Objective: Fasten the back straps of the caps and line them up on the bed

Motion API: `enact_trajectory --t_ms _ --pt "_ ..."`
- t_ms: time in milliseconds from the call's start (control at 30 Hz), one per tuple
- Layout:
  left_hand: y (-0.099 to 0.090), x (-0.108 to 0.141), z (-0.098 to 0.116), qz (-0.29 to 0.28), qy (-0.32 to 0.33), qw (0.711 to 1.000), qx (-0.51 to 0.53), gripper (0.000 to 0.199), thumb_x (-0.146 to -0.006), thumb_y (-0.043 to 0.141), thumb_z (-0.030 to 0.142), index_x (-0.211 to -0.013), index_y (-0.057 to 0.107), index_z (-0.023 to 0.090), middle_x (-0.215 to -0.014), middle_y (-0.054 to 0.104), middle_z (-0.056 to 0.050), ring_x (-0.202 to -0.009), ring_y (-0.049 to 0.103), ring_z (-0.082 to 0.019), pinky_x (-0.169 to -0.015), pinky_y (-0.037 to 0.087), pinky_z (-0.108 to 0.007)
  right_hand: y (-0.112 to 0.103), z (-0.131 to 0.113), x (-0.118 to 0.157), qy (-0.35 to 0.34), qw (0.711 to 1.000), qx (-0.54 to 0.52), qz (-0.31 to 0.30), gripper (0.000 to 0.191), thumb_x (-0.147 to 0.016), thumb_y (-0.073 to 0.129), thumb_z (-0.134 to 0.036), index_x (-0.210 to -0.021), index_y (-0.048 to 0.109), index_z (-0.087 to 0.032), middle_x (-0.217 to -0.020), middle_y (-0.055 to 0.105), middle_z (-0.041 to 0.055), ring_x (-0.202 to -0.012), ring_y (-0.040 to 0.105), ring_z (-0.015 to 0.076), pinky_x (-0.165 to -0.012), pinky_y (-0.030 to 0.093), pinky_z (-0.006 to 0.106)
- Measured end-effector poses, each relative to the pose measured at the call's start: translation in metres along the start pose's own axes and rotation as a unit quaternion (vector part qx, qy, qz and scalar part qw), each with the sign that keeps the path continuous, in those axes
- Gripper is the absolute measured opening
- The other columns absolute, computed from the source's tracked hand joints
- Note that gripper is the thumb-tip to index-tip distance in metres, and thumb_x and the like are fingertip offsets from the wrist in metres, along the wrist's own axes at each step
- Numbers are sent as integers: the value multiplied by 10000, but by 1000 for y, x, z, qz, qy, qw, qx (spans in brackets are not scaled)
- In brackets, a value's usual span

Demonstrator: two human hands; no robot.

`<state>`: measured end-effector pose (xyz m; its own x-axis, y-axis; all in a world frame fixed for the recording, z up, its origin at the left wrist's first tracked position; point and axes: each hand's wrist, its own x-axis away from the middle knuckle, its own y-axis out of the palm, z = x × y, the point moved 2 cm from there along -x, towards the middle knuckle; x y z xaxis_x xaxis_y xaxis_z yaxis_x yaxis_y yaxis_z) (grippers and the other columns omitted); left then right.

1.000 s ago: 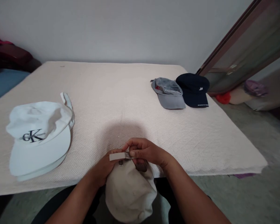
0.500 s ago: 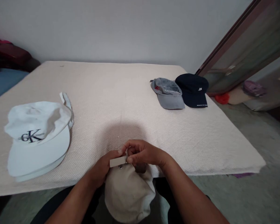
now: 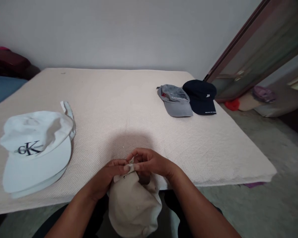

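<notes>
A beige cap (image 3: 132,208) hangs at the table's near edge, its crown toward me and its back strap (image 3: 130,168) uppermost. My left hand (image 3: 110,175) pinches that strap between thumb and fingers. Close beside it, my right hand (image 3: 149,162) is closed on the strap at its buckle, thumb against the fingertips. The fingers hide much of the buckle. A small metal eyelet (image 3: 124,177) shows just below the strap.
A white cap (image 3: 37,148) with black letters lies at the left of the cloth-covered table (image 3: 114,99). At the back right, a grey cap (image 3: 176,102) touches a navy cap (image 3: 201,97). A wall (image 3: 114,33) stands behind the table.
My left thumb has come over the strap, whose loose end stuck out flat before and is now mostly covered. The view has shifted slightly; the other caps lie as before.
</notes>
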<state>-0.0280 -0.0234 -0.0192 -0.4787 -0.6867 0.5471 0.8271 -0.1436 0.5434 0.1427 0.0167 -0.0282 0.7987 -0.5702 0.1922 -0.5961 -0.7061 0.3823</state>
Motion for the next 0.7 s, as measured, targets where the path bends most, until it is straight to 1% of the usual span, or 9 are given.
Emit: enact_trajectory --t_ms 100,167,200,267,367,467,567,633,700 --pt "-14 7 15 95 51 990 95 87 -688 664 192 -719 683 113 -622 679 -62 -512 608 -162 -509 486 -247 -5 -5 6 -23 999 6 32 325 -801 645 -352 -1078 594 -190 -755 578 -12 -666 532 100 -636 406 243" --pt "-29 13 27 166 93 965 180 128 -706 622 218 -761 688 123 -672 706 -76 -591 658 -218 -606 542 -338 -8 -9 11 -31 998 13 45 332 -788 652 -389 -1044 625 -180 -858 595 13 -782 546 123 -716 406 263" --pt "-36 16 33 186 114 953 212 158 -727 595 236 -791 692 128 -687 715 -78 -632 674 -239 -648 552 -374 -9 -10 14 -33 999 5 43 344 -777 657 -408 -1029 637 -176 -899 597 21 -821 545 132 -734 403 264" --pt "-46 18 45 187 148 939 249 224 -773 542 277 -848 692 129 -722 728 -88 -714 691 -271 -687 558 -405 -8 -10 18 -29 999 -34 25 356 -743 689 -407 -1002 651 -165 -934 602 30 -851 548 140 -745 401 263" --pt "-46 17 52 177 159 934 267 227 -807 503 258 -824 685 123 -712 736 -86 -693 700 -238 -675 564 -339 -9 -8 19 -25 994 -99 35 294 -684 752 -297 -922 663 -148 -870 620 23 -786 564 124 -721 405 248" --pt "-32 13 49 195 131 933 271 225 -815 502 245 -724 673 131 -599 710 -63 -617 693 -211 -676 560 -309 -15 -9 15 -76 970 -178 149 199 -679 749 -231 -841 651 -172 -793 625 -6 -697 565 101 -663 413 230" --pt "-17 9 38 193 100 941 261 281 -815 523 342 -725 688 132 -624 713 -79 -715 699 -259 -725 549 -353 -24 -15 14 -141 928 -223 261 170 -689 734 -226 -823 635 -192 -752 633 -19 -640 565 97 -610 420 218" --pt "-9 6 29 177 90 950 243 264 -789 568 362 -756 704 139 -691 730 -81 -736 694 -258 -719 542 -342 -27 -20 14 -168 912 -226 297 167 -694 728 -237 -822 632 -190 -714 636 -19 -605 563 98 -581 421 214" --pt "-2 3 19 143 63 966 206 194 -761 614 305 -773 714 139 -716 735 -74 -697 685 -235 -689 537 -318 -30 -23 14 -184 903 -224 318 169 -696 727 -243 -822 630 -184 -691 639 -17 -584 560 98 -562 419 211"
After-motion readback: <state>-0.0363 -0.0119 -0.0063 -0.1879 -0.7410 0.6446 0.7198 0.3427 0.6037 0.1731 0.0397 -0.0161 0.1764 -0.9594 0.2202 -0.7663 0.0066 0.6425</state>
